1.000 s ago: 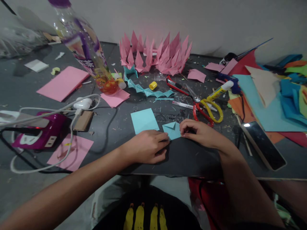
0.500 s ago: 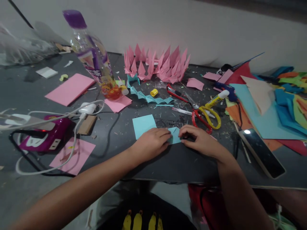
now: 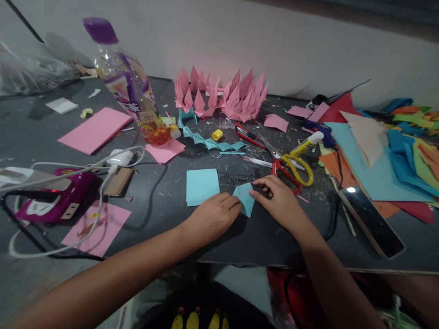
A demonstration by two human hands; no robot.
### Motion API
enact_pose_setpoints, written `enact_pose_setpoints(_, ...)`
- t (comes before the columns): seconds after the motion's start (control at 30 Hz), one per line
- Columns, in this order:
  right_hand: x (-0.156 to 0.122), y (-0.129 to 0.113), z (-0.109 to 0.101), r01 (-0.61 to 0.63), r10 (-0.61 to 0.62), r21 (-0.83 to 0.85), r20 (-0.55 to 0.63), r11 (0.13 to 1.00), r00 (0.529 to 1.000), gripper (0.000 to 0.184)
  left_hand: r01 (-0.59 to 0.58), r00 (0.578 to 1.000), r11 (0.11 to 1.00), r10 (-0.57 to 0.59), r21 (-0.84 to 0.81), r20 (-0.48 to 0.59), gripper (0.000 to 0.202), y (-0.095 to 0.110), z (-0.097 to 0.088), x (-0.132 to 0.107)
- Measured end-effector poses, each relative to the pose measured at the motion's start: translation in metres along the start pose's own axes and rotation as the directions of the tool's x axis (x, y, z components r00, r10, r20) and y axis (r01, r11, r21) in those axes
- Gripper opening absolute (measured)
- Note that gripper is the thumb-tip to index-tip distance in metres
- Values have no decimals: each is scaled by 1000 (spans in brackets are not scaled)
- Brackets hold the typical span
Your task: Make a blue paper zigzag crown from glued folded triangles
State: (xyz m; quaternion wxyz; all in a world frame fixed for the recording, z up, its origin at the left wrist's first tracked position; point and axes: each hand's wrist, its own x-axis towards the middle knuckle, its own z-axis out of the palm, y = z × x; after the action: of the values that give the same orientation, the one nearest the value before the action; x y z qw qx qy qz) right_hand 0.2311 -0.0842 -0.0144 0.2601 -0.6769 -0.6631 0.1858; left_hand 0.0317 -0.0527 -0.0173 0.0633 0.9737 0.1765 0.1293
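A small folded light-blue paper piece (image 3: 245,197) lies on the dark table (image 3: 260,228) between my hands. My left hand (image 3: 212,217) rests beside its left edge with fingers curled and fingertips on the paper. My right hand (image 3: 276,201) presses its right edge with the fingers bent, pinching the fold. A flat light-blue paper square (image 3: 201,185) lies just left of the piece, above my left hand.
Red and yellow scissors (image 3: 291,167), a glue stick (image 3: 307,144) and a red cutter (image 3: 245,132) lie behind my right hand. A pink folded-paper crown (image 3: 221,96), a teal folded chain (image 3: 209,139), a plastic bottle (image 3: 128,89), a phone (image 3: 368,219), coloured paper sheets (image 3: 384,151) and a magenta power strip (image 3: 55,194) with cables surround them.
The blue piece has been turned so that a point faces downward. My hands shifted slightly with it, and the camera view tilted up a little.
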Motion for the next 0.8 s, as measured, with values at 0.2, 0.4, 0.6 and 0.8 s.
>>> enact_pose_setpoints(0.2, 1, -2, 1, 73, -72, -16, 67, 997, 995, 22, 30, 999, 994, -32, -101, -20, 16, -2, 1, -1)
enact_pose_setpoints(0.4, 3, -7, 3, 47, -51, 63, 69, 997, 996, 10, 63, 996, 975, -76, -212, -50, 16, -5, 4, -1)
enact_pose_setpoints(0.6, -1, -8, 8, 88, -87, 36, -28, 996, 996, 12, 107, 984, 982, -127, -154, -125, 15, -6, 5, 0)
enact_pose_setpoints(0.8, -9, -3, 6, 386, -387, -151, 23, 910, 922, 24, 143, 975, 987, -153, -73, -158, 17, -8, 5, -1)
